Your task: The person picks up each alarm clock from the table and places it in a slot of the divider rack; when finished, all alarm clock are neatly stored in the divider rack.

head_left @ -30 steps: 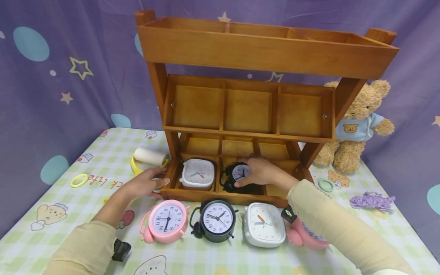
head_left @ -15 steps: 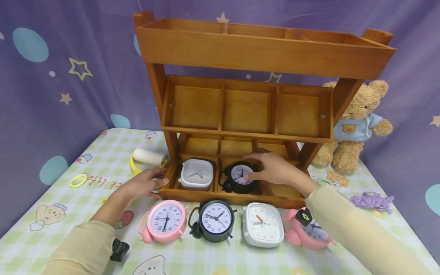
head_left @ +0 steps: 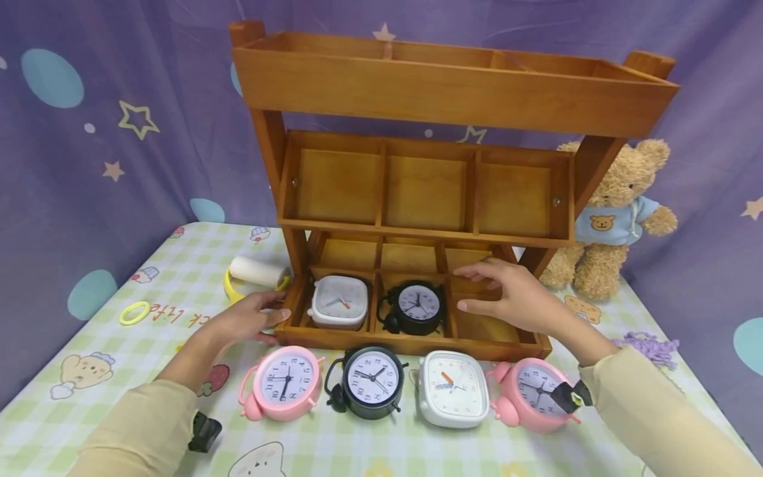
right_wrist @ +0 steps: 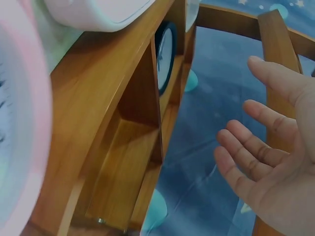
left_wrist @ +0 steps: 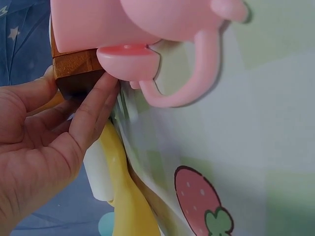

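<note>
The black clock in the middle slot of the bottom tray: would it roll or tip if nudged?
The black clock is round, so it might rock, but the wooden dividers beside it should stop any rolling. It looks small and probably light.

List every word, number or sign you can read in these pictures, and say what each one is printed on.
"ck life", upside down and cut off at its start: on the green checked tablecloth, beside the yellow ring.
Numerals 1 to 12: on the dials of the pink round clock and the black round clock in the front row.
Small print on the white square clock: too small to read.
Dial marks on the other clocks: too blurred to read.
</note>
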Action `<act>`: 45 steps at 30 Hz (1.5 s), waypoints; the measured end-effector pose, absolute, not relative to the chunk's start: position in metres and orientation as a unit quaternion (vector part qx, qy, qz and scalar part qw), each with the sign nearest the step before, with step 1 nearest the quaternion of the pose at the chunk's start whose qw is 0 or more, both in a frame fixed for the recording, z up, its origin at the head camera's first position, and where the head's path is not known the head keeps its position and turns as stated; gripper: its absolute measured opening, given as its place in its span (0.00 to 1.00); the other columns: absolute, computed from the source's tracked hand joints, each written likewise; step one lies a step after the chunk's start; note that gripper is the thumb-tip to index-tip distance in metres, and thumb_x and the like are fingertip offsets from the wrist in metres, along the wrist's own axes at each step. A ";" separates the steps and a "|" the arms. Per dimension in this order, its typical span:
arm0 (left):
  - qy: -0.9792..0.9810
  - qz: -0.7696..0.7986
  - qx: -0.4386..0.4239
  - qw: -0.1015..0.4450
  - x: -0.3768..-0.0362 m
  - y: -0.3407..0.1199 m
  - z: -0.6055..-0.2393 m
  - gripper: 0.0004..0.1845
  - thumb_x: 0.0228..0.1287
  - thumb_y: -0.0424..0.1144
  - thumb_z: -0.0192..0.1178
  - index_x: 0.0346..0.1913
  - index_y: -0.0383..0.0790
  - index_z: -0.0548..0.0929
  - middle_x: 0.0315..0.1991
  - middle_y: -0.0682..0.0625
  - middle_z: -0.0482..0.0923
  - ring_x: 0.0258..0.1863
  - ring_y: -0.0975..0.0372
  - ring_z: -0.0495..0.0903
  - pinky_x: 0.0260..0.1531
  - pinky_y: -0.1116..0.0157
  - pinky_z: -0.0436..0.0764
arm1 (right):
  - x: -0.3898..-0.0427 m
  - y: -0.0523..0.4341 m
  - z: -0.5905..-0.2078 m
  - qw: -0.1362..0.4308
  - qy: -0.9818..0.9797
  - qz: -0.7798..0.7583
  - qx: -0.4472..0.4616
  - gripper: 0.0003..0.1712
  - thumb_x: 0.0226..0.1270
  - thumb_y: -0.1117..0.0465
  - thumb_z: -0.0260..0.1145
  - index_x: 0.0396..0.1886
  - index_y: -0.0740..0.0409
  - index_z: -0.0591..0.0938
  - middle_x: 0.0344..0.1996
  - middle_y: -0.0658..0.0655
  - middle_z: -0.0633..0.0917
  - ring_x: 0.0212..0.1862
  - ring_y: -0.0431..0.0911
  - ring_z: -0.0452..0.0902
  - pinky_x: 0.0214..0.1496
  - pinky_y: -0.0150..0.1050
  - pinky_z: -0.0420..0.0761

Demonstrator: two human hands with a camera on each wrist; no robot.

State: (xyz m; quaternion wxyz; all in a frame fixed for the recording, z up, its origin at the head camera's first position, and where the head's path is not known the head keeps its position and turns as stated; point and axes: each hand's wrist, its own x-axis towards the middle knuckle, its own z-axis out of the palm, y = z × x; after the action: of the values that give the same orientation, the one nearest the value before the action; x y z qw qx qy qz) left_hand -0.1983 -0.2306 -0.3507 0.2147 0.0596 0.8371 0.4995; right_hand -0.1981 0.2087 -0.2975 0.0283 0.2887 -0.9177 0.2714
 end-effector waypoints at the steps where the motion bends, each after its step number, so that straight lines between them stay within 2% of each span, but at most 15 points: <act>1: 0.837 0.500 0.059 0.215 -0.198 -0.231 -0.351 0.32 0.79 0.30 0.47 0.74 0.15 0.47 0.69 0.18 0.55 0.59 0.36 0.75 0.46 0.53 0.89 | -0.195 0.212 -0.297 0.034 -0.917 0.273 0.288 0.27 0.65 0.54 0.76 0.61 0.57 0.82 0.52 0.56 0.85 0.53 0.53 0.80 0.54 0.54 0.85; 8: 0.838 0.498 0.058 0.217 -0.199 -0.231 -0.352 0.32 0.79 0.31 0.47 0.75 0.15 0.47 0.69 0.19 0.55 0.59 0.36 0.75 0.46 0.53 0.88 | -0.178 0.240 -0.300 0.051 -0.920 0.282 0.267 0.27 0.63 0.54 0.77 0.61 0.54 0.83 0.50 0.52 0.85 0.51 0.48 0.81 0.52 0.46 0.86; 12: 0.838 0.497 0.058 0.217 -0.200 -0.231 -0.352 0.32 0.79 0.31 0.47 0.74 0.15 0.47 0.69 0.18 0.55 0.59 0.36 0.75 0.46 0.53 0.89 | -0.169 0.257 -0.303 0.063 -0.925 0.281 0.249 0.28 0.62 0.53 0.77 0.61 0.52 0.83 0.50 0.49 0.85 0.51 0.44 0.80 0.51 0.46 0.87; 20: 0.837 0.498 0.060 0.217 -0.200 -0.233 -0.353 0.33 0.79 0.31 0.47 0.74 0.15 0.47 0.69 0.18 0.54 0.59 0.36 0.75 0.46 0.52 0.88 | -0.153 0.287 -0.317 0.104 -0.917 0.293 0.251 0.28 0.58 0.59 0.80 0.60 0.52 0.84 0.53 0.49 0.85 0.49 0.35 0.79 0.49 0.29 0.84; 26: 0.840 0.494 0.057 0.219 -0.200 -0.233 -0.353 0.33 0.80 0.31 0.47 0.74 0.14 0.47 0.70 0.18 0.54 0.60 0.36 0.74 0.46 0.53 0.89 | -0.140 0.305 -0.333 0.114 -0.909 0.310 0.256 0.30 0.53 0.63 0.82 0.58 0.53 0.85 0.52 0.48 0.85 0.51 0.32 0.79 0.51 0.22 0.80; 33: 0.836 0.499 0.057 0.219 -0.200 -0.234 -0.354 0.33 0.80 0.31 0.47 0.74 0.14 0.46 0.70 0.17 0.53 0.60 0.36 0.74 0.46 0.53 0.88 | -0.126 0.323 -0.352 0.101 -0.909 0.322 0.246 0.33 0.50 0.65 0.83 0.59 0.55 0.84 0.54 0.43 0.83 0.51 0.32 0.78 0.50 0.22 0.79; 39: 0.837 0.499 0.058 0.219 -0.200 -0.233 -0.355 0.33 0.80 0.31 0.47 0.74 0.14 0.46 0.69 0.17 0.53 0.60 0.35 0.73 0.46 0.53 0.89 | -0.117 0.331 -0.364 0.087 -0.900 0.344 0.254 0.32 0.51 0.66 0.82 0.58 0.55 0.84 0.53 0.48 0.85 0.51 0.34 0.79 0.50 0.23 0.80; 45: 0.836 0.500 0.057 0.217 -0.199 -0.233 -0.354 0.33 0.80 0.31 0.47 0.74 0.14 0.46 0.69 0.16 0.53 0.60 0.35 0.73 0.47 0.53 0.88 | -0.108 0.336 -0.376 0.073 -0.901 0.347 0.250 0.31 0.51 0.64 0.82 0.58 0.53 0.84 0.52 0.49 0.85 0.53 0.32 0.78 0.51 0.24 0.81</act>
State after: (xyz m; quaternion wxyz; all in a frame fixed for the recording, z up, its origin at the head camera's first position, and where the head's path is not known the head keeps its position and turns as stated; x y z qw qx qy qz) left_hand -0.1993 -0.2335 -0.3536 0.2173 0.0569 0.8364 0.5000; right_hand -0.1083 0.3356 -0.3758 0.0732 0.2504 -0.9008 0.3472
